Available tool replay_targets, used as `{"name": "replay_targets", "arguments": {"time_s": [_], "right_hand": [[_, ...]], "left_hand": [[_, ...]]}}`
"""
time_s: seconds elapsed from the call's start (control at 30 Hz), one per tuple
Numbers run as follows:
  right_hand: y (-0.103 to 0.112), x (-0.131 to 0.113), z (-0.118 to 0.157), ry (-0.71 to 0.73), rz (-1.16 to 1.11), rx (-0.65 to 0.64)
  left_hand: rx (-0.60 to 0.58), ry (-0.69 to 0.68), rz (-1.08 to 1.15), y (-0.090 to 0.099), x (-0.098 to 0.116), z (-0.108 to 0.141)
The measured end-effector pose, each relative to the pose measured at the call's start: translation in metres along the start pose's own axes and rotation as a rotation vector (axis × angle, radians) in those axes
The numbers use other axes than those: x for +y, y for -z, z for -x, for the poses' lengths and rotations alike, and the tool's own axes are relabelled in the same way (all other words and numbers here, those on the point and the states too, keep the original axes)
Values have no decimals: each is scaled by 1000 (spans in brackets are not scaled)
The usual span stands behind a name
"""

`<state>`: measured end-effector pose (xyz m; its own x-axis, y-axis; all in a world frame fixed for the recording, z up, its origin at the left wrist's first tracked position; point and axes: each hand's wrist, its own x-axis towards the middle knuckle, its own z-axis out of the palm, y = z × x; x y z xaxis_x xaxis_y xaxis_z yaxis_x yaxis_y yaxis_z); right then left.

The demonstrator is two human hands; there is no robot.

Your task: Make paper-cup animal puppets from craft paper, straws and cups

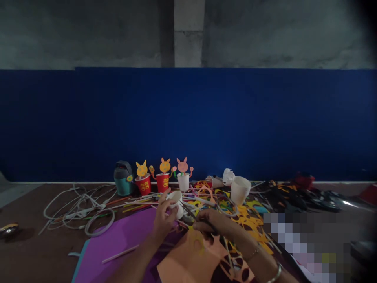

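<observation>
A white paper cup (179, 210) is tilted in my left hand (163, 218), with the fingers closed around its left side. My right hand (210, 223) grips a pair of scissors (189, 212) by the handles. The blades point left and reach the right side of the cup; I cannot tell whether they are cutting into it. Under my hands lie a sheet of orange paper (179, 259) with cut-out holes and a sheet of purple paper (118, 232). A thin white stick (120, 254) rests on the purple sheet.
Behind my hands stand two red cups (163, 183) and a white cup (183, 182) bearing paper animal heads. A teal container (123, 181), tangled white cables (73, 208), another white cup (240, 190) and yellow paper scraps (250, 224) surround them. A blue panel (188, 122) borders the table.
</observation>
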<state>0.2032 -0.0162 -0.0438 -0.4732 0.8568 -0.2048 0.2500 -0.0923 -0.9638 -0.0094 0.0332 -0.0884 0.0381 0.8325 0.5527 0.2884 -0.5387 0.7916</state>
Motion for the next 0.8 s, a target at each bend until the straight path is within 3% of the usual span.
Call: {"name": "replay_targets", "arguments": {"time_s": [0.13, 0.3, 0.37, 0.57, 0.8], "right_hand": [[0, 4, -3, -27, 69, 54], [3, 8, -3, -131, -455, -32], [4, 7, -2, -139, -544, -34], [5, 4, 1, -95, -367, -46], [8, 5, 1, -63, -231, -77]], "left_hand": [[8, -31, -39, -1, -6, 0], [-6, -76, -66, -1, -9, 2], [-21, -83, -69, -1, -10, 2], [33, -158, -118, -4, -11, 2], [5, -131, -100, -4, -9, 0]]}}
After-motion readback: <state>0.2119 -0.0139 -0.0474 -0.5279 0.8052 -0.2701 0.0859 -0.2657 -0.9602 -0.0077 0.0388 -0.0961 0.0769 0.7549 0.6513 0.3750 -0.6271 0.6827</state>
